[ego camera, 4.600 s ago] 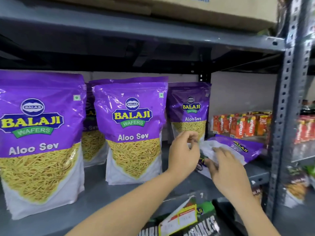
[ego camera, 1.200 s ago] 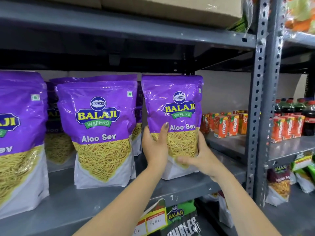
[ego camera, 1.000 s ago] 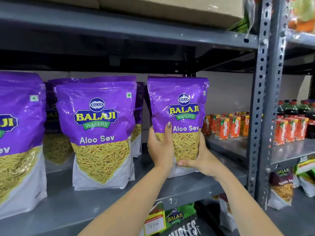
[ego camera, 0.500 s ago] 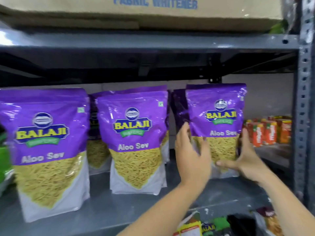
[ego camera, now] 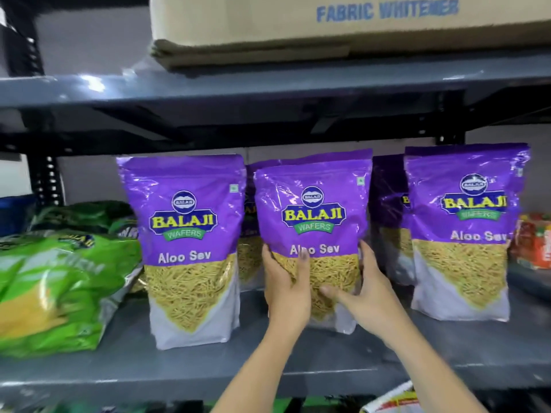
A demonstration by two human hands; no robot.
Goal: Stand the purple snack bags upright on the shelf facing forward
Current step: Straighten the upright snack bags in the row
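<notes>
a grey metal shelf holds three purple bags upright along its front edge, labels forward. the left hand and right hand clasp the middle bag, fingers spread on its sides. only squaring it seems left; rear bags are half hidden.

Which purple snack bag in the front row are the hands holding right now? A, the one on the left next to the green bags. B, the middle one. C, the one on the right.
B: the left hand and right hand grip the two sides of the middle purple bag, while the left purple bag and right purple bag stand untouched.
</notes>
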